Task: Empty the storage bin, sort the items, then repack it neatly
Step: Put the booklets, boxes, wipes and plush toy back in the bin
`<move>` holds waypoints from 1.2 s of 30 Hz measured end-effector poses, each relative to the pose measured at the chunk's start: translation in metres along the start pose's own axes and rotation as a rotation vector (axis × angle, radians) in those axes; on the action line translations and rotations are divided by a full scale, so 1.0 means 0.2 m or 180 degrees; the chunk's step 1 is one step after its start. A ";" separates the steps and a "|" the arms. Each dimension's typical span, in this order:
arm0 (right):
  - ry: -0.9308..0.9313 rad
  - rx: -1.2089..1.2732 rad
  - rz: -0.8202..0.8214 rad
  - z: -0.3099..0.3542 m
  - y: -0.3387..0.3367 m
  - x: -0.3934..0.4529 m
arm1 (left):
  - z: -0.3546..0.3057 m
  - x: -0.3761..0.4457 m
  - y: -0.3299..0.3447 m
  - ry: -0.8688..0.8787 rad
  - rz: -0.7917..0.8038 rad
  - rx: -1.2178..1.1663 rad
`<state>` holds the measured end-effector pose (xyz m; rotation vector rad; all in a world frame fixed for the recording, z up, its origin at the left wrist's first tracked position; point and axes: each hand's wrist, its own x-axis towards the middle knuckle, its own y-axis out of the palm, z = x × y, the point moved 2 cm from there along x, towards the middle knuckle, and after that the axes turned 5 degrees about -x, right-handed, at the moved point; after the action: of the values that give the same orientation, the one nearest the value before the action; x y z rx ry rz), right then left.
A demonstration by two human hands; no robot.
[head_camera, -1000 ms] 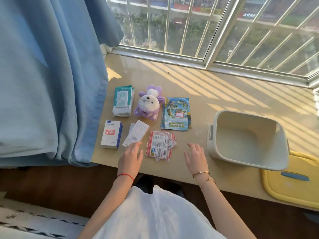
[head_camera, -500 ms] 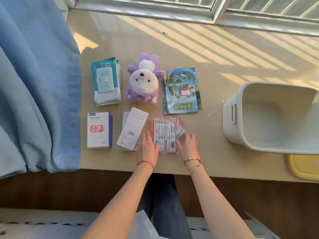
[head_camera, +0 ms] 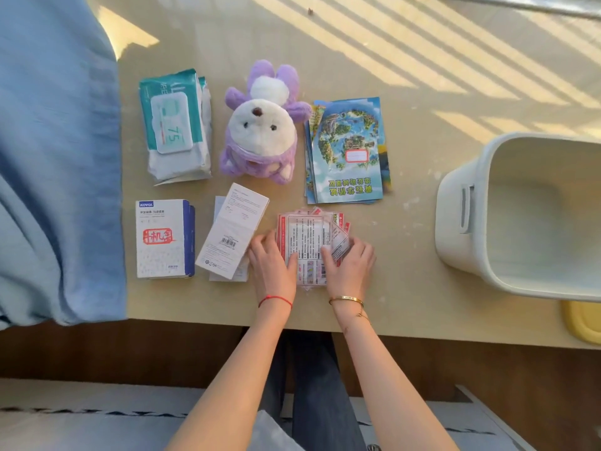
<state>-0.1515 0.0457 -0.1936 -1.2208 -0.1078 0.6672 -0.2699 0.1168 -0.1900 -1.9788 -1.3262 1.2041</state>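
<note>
Since the earlier frame, both hands have been drawn in against the stack of sachets (head_camera: 310, 244) near the front edge of the table (head_camera: 422, 76). The left hand (head_camera: 271, 265) is pressed flat along the stack's left side and the right hand (head_camera: 349, 266) along its right, fingers straight, squaring it rather than pinching it. Emptying appears done: the storage bin (head_camera: 468, 222) stands bare inside at the right, its yellow lid (head_camera: 582, 323) just beyond its near corner. Sorting looks nearly finished: wipes pack (head_camera: 174, 125), plush toy (head_camera: 260, 131) and booklets (head_camera: 348, 151) are laid in a far row; blue-and-white box (head_camera: 162, 239) and leaflet box (head_camera: 232, 231) lie near. Repacking is left. Open tabletop is seen between stack and bin; the blue curtain (head_camera: 55, 157) crowds the left edge.
</note>
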 end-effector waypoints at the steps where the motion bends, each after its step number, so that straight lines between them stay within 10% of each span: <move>1: 0.0038 0.0064 0.0081 0.00 0.00 0.01 | 0.00 0.00 0.00 0.0046 0.0018 -0.0052; 20: 0.0578 0.1399 0.0989 0.09 -0.11 0.09 | -0.05 -0.01 -0.14 0.0485 0.0198 -0.0104; 28: 0.0568 0.2041 0.0552 -0.01 -0.48 0.14 | -0.32 0.15 -0.25 0.0884 0.0090 -0.0532; 36: 0.0462 0.2024 0.0059 -0.08 -0.73 0.36 | -0.61 0.50 0.06 0.0150 0.0450 -0.0214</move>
<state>-0.0258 0.0449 -0.0881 -0.6521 0.2249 0.5653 -0.1444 0.2119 -0.1779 -2.1664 -1.2363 1.1822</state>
